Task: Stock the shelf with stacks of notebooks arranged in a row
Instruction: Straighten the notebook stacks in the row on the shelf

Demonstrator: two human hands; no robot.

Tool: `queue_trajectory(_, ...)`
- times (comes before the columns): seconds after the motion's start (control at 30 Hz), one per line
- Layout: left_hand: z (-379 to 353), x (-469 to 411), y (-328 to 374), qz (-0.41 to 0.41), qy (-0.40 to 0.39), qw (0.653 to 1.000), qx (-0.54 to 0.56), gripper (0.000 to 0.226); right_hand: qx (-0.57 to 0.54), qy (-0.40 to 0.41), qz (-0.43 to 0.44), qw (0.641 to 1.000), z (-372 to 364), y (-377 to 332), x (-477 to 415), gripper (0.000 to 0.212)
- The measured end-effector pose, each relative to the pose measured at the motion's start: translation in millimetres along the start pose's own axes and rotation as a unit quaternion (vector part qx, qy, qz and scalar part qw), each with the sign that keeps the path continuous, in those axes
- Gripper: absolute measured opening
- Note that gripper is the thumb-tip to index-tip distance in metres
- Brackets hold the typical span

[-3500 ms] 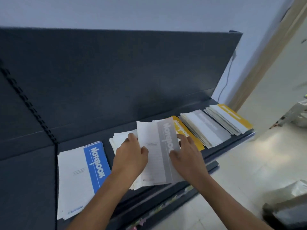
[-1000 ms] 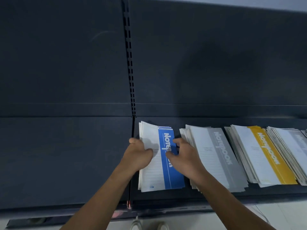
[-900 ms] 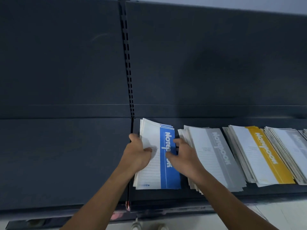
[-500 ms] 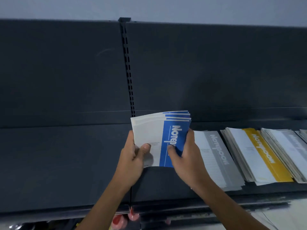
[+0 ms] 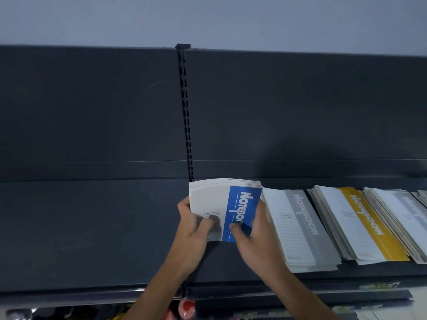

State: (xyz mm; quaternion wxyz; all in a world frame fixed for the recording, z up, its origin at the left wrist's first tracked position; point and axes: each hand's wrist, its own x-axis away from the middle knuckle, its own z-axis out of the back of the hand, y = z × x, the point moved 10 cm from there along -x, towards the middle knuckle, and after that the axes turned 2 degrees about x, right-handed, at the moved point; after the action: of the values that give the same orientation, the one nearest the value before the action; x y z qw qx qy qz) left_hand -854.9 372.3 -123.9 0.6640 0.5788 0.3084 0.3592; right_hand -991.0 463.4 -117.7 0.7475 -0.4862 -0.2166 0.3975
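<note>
On the left, the dark shelf (image 5: 92, 227) is lying bare up to the slotted post (image 5: 186, 112) in the back panel. Just right of this post, the left hand (image 5: 193, 229) is gripping the left edge of the blue notebook stack (image 5: 225, 204), with the thumb pressing on the white part of the cover. The right hand (image 5: 256, 236) is gripping the right edge, its thumb lying on the blue band. Both hands are closed around the stack and are holding it tilted up, above the shelf and not resting flat on it.

The stack is looking thin and soft: the top edge is bowing and the pages are fanning a little. I think it is light, but the glossy covers may be slipping on each other, so it is better to be holding it at both long edges, near the middle, and squeezing slightly.

The cover is showing white paper on the left and a blue band with the word "Notebook" in white letters. To the right, the grey stack (image 5: 300, 227), the yellow stack (image 5: 362, 225) and another grey pile (image 5: 406, 218) are lying flat in a row, each just beside the next.
</note>
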Motion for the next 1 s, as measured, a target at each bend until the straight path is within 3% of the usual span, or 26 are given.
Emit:
queue_trajectory(0.13,2,-6,-10,-0.016,0.015,0.991,-0.133,0.025,0.041,0.012,-0.021,0.999,-4,11,1,0.048)
queue_trajectory(0.23,12,-12,-2,-0.051,0.052,0.969,-0.237,0.015,0.083,0.033,-0.026,0.996,2,18,-6,0.042)
queue_trajectory(0.33,22,-23,0,-0.019,0.076,0.948,-0.309,0.02,0.13,0.021,-0.04,0.99,8,20,-22,0.027)
queue_trajectory(0.43,34,-34,-17,0.073,0.088,0.947,-0.3,0.042,0.17,-0.002,-0.068,0.983,10,25,-38,0.012)
queue_trajectory(0.57,34,-37,-43,0.139,0.062,0.939,-0.308,0.032,0.232,-0.053,-0.1,0.966,-2,44,-50,0.007)
queue_trajectory(0.73,30,-39,-57,0.159,0.051,0.93,-0.329,0.026,0.292,-0.079,-0.105,0.947,-15,59,-56,0.01)
queue_trajectory(0.87,24,-43,-59,0.149,0.04,0.924,-0.35,0.023,0.326,-0.083,-0.104,0.936,-18,61,-57,0.025)
queue_trajectory(1.0,20,-46,-60,0.141,0.033,0.918,-0.37,0.025,0.345,-0.079,-0.1,0.93,-17,59,-59,0.021)
